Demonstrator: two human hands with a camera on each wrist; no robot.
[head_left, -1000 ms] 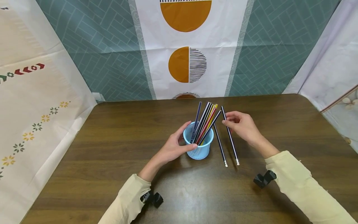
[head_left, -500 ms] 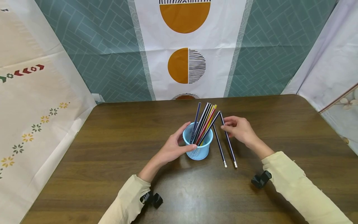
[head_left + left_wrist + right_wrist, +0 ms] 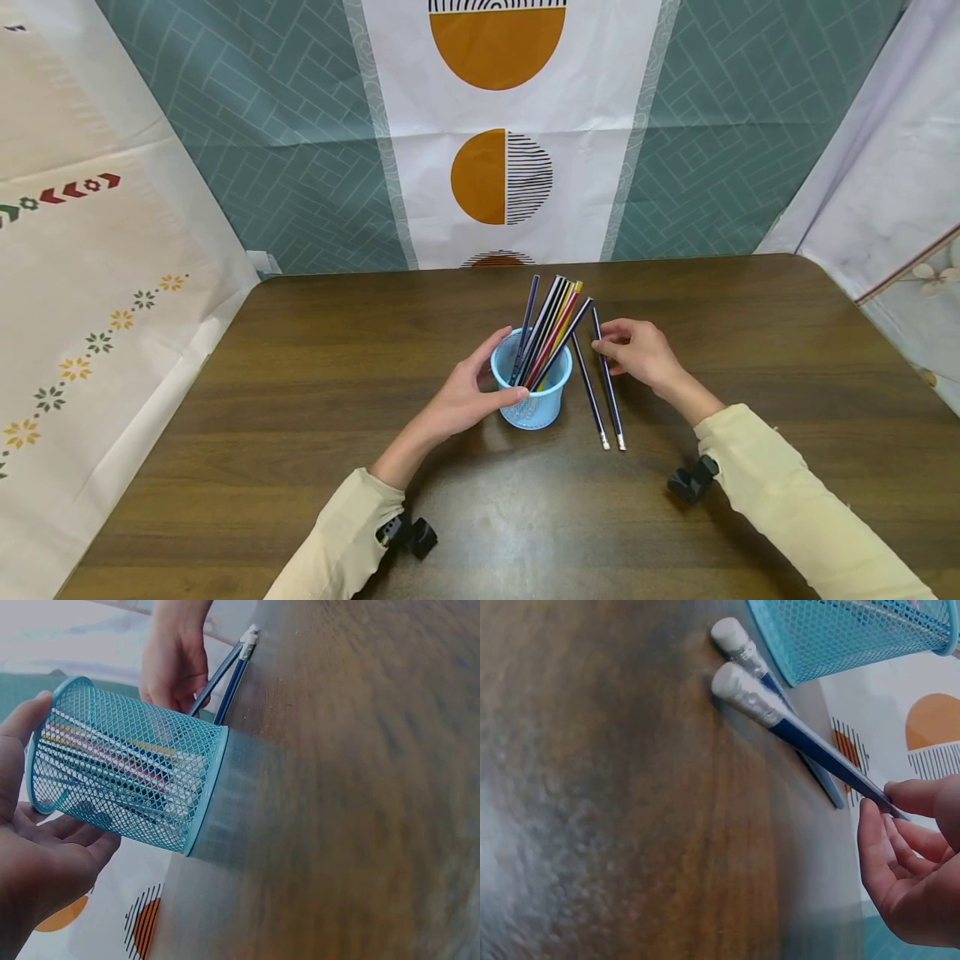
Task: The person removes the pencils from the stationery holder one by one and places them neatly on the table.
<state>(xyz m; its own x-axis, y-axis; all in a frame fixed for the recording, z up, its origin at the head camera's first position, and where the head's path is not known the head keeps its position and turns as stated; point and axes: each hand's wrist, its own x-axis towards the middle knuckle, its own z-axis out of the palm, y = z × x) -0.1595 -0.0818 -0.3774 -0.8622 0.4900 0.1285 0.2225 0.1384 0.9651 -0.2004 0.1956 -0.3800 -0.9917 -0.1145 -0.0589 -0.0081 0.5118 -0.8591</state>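
Note:
A light blue mesh pencil cup [image 3: 537,412] stands upright on the table, with several pencils [image 3: 553,329] leaning in it, dark striped, red and yellow ones among them. My left hand [image 3: 467,398] grips the cup at its rim, thumb in front; the left wrist view shows the fingers about the mesh cup [image 3: 124,769]. To the right of the cup my right hand [image 3: 642,353] pinches a dark blue pencil [image 3: 612,402] between thumb and fingers, white eraser toward me. Beside it lies another dark pencil [image 3: 590,387]. In the right wrist view the held pencil [image 3: 817,750] partly covers that one.
The brown wooden table [image 3: 337,367] reaches back to a patterned cloth [image 3: 322,150]. More cloth [image 3: 97,292] hangs at the left, and a pale cloth [image 3: 885,150] on the right.
My right hand has moved left and slightly toward me with the pencil, lowering it close beside the lying one. My left hand and the cup have stayed in place.

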